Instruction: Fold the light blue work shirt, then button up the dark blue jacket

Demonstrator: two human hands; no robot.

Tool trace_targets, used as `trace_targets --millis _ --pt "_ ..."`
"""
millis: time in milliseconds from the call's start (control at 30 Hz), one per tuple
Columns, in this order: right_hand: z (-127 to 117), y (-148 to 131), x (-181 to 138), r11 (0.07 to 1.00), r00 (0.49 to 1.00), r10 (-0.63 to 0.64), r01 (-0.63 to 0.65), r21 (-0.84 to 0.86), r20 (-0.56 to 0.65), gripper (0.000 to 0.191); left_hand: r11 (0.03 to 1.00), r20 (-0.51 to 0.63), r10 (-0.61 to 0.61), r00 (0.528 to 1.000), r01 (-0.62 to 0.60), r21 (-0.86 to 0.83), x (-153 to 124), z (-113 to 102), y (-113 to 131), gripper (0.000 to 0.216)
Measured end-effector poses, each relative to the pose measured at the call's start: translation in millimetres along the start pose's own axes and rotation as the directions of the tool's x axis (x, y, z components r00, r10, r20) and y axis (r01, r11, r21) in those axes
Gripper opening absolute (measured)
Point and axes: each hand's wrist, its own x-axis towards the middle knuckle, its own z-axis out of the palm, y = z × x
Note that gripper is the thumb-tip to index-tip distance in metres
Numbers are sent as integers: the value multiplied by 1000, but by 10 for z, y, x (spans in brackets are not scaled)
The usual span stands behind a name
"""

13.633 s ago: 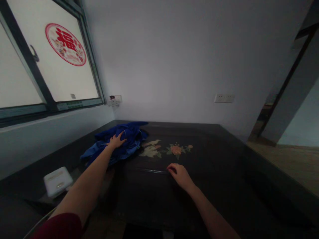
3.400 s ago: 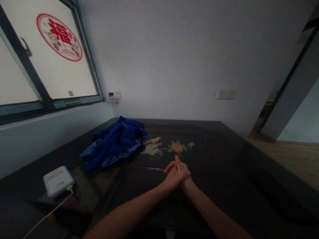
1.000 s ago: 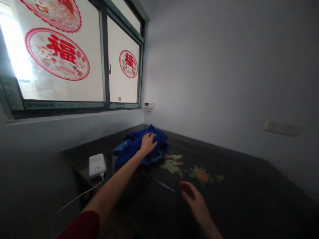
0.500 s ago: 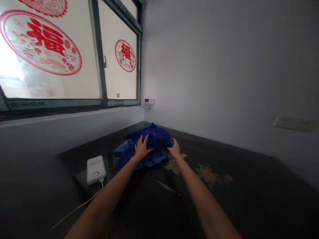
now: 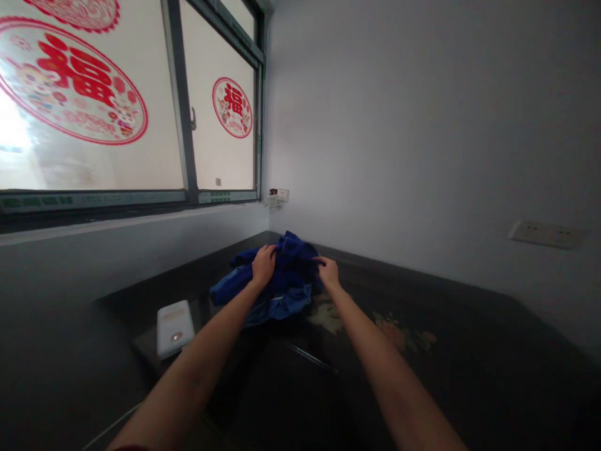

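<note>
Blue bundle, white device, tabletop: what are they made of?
Blue bundle: soft, matte fabric; it bunches in loose folds.
White device: probably smooth plastic; rounded corners, even pale surface.
Tabletop: dark, perhaps lacquered wood; it glints in places, though dim light leaves this open.

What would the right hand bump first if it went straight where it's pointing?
The right hand would first meet the dark blue garment, which it seems to pinch; depth beyond is unclear.

A big dark worktop (image 5: 422, 401) with a flower picture (image 5: 393, 332) on top stands in the corner against a plain pale wall (image 5: 422, 125) with white sockets (image 5: 544, 234), and the window (image 5: 157, 150) on the left, with round red stickers (image 5: 233, 108), glows brightest at its left edge.
</note>
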Motion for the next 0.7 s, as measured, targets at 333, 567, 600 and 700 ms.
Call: trace_targets --millis 333,567,600,700 --pt "-1426 -739 -149 912 953 -172 250 324 -251 33 867 -210 305 929 -363 -342 664 -409 1510 28" --pt "-2453 -914 -907 895 841 -228 380 234 -491 42 614 -266 322 909 -414 -672 213 -440 2636 23" --pt "-2568 -914 -1035 897 817 -217 383 220 -535 43 569 -251 314 916 -393 -722 87 -404 2796 23" --pt "-2874 -864 -1412 897 752 -184 392 205 -633 41 418 -183 290 939 -296 -859 -360 -267 3284 22"
